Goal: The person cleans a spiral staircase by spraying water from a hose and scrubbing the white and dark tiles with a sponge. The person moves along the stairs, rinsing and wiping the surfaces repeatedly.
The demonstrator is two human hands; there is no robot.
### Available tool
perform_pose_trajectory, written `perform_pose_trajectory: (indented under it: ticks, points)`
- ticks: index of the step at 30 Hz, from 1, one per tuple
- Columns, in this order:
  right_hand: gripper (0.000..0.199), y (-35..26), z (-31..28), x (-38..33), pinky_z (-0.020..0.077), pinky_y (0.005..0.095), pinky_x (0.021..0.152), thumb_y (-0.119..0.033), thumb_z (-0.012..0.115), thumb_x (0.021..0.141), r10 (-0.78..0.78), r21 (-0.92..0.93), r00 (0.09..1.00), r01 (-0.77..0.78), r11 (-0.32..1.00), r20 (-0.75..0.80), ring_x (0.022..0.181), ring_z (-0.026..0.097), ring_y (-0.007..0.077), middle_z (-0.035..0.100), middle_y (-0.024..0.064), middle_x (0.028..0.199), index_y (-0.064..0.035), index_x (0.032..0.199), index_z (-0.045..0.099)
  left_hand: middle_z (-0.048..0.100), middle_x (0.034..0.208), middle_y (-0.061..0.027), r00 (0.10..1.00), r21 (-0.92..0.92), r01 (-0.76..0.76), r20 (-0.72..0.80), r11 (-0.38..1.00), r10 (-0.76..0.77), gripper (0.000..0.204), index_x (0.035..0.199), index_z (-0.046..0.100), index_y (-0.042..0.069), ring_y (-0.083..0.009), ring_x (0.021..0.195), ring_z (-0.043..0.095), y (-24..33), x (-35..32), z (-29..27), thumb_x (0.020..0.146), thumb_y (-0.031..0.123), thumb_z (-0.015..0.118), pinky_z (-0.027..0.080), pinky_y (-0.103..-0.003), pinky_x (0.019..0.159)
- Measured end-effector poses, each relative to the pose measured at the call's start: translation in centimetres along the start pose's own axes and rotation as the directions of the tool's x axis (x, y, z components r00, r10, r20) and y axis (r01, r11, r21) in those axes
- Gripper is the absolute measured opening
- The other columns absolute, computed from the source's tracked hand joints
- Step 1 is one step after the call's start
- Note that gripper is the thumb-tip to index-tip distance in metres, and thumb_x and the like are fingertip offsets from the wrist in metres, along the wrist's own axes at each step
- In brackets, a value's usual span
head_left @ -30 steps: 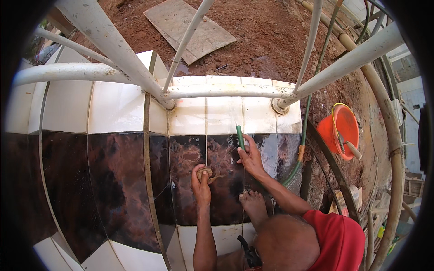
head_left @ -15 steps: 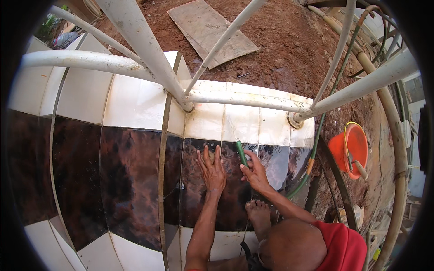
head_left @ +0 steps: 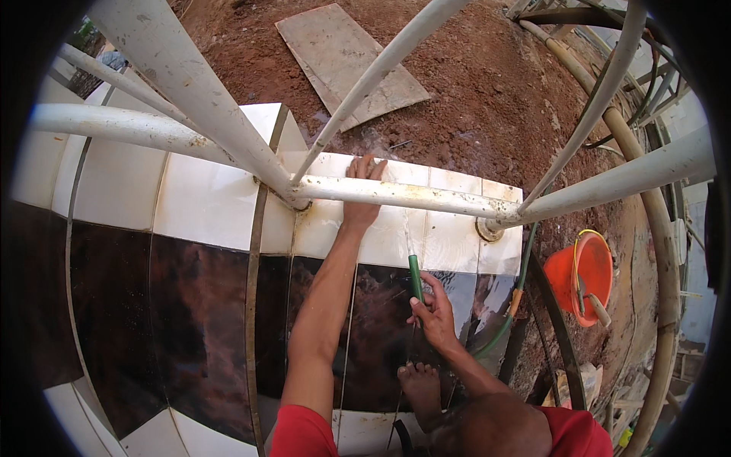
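Observation:
My right hand (head_left: 434, 311) grips the end of a green hose (head_left: 415, 277), its mouth pointing away from me and a thin stream of water running onto the white tiles (head_left: 445, 232). My left hand (head_left: 364, 186) reaches beneath the white rail (head_left: 411, 194) to the far side of those tiles. Its fingers lie loosely extended near the far tile edge, and the rail covers part of the hand. Between my arms lie wet dark brown marbled tiles (head_left: 381, 320). My bare foot (head_left: 421, 387) rests on them.
White metal posts (head_left: 190, 99) slant up from the rail's ends. Beyond the ledge is red soil with a flat board (head_left: 354, 65). An orange bucket (head_left: 590, 278) with a handled tool in it stands at the right, near a long bamboo pole (head_left: 661, 251).
My left hand has moved from the dark tiles forward under the rail onto the white tiles. The right hand still holds the hose, and the view has shifted slightly.

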State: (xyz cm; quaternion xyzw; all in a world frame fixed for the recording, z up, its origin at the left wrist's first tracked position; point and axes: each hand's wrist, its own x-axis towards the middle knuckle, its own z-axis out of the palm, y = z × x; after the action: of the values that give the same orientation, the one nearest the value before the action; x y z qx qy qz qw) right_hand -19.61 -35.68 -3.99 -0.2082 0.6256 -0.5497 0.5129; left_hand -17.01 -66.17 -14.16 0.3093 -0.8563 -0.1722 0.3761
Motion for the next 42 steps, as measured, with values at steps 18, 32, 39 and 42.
perform_pose_trajectory:
  ticks: [18,32,39,42]
  points:
    - [0.056,-3.1,-0.8,-2.9,0.0537,0.0248,0.072,-0.012,0.063,0.104,-0.021,-0.053,1.0,0.021,0.998,0.016,0.079,0.056,0.0056,0.065,0.0008,0.1,-0.0059,0.155,0.042,0.048,0.15,-0.0201,0.987,-0.061,-0.005,0.159,0.998,0.015,0.05,0.143,0.06,0.014,-0.0456,0.14,0.044,6.2,-4.0,3.6,0.094,0.007,0.057,0.037,-0.061,0.115]
    - [0.058,-4.0,-3.6,-9.5,0.0476,0.0444,0.109,-0.018,0.064,0.102,0.013,-0.365,0.998,0.012,0.931,0.067,0.129,0.062,0.0271,0.058,0.0201,0.146,-0.0089,0.155,0.044,0.043,0.161,-0.0103,0.92,-0.017,0.023,0.391,1.0,-0.014,0.048,0.149,0.057,0.025,-0.0389,0.154,0.031,15.7,-13.4,0.5,0.102,0.016,0.055,0.025,-0.063,0.123]
    - [0.059,-5.0,-3.7,-9.1,0.0533,0.0366,0.096,-0.019,0.064,0.103,-0.056,-0.319,0.998,0.053,0.946,-0.001,0.109,0.066,0.0193,0.065,0.0141,0.129,-0.0108,0.157,0.043,0.048,0.152,-0.0167,0.964,-0.057,0.09,0.255,0.994,-0.073,0.049,0.143,0.061,0.014,-0.0434,0.148,0.038,18.9,-11.3,5.0,0.095,0.005,0.056,0.034,-0.059,0.121]
    - [0.059,-5.9,-4.2,-9.0,0.0545,0.0298,0.081,-0.02,0.063,0.104,0.013,-0.229,0.999,-0.022,0.973,-0.042,0.088,0.061,0.011,0.065,0.0075,0.108,-0.0088,0.158,0.042,0.049,0.149,-0.0149,0.914,-0.34,-0.046,0.366,0.939,0.177,0.049,0.143,0.057,0.013,-0.0443,0.146,0.04,27.1,-13.0,10.5,0.094,0.005,0.055,0.035,-0.058,0.121]
